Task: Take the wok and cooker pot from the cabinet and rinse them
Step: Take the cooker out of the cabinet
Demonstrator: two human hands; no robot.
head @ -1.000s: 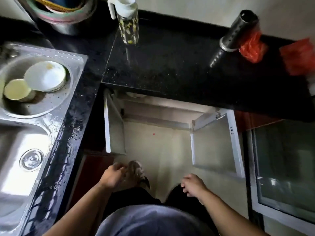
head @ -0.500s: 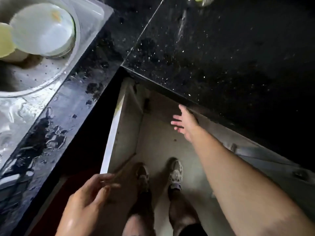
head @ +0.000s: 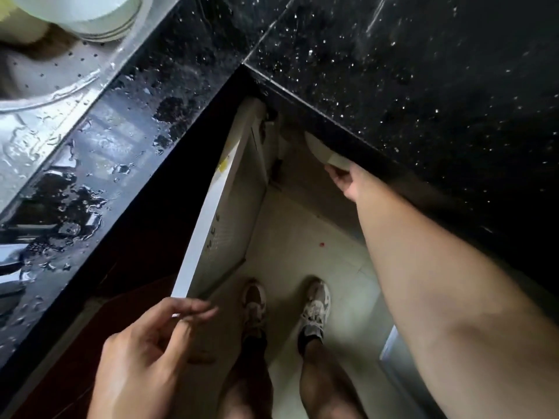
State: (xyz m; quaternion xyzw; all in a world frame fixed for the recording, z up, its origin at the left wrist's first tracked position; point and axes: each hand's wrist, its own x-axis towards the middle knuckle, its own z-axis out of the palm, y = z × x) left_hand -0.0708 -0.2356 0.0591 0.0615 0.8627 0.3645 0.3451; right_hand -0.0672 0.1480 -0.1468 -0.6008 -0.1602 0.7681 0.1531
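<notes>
I look straight down at an open cabinet under the black speckled counter (head: 408, 71). Its white left door (head: 208, 213) stands swung out. My left hand (head: 145, 352) hovers at the door's lower corner with loosely spread fingers, fingertips brushing the edge. My right hand (head: 348, 182) reaches under the counter's lip, thumb and fingers closed on a pale curved rim (head: 317, 148) that pokes out from the cabinet. The counter hides the rest of that item and the cabinet's inside. I cannot tell whether it is the wok or the cooker pot.
A wet steel sink (head: 45, 95) lies at the upper left with stacked white bowls (head: 90, 16) in it. Water pools on the counter strip (head: 90, 164) beside it. My two feet in sneakers (head: 314, 306) stand on the pale floor tiles.
The view has dropped closer to the cabinet. My right hand has moved further in under the counter and onto the pale rim. My left hand stays by the door's edge.
</notes>
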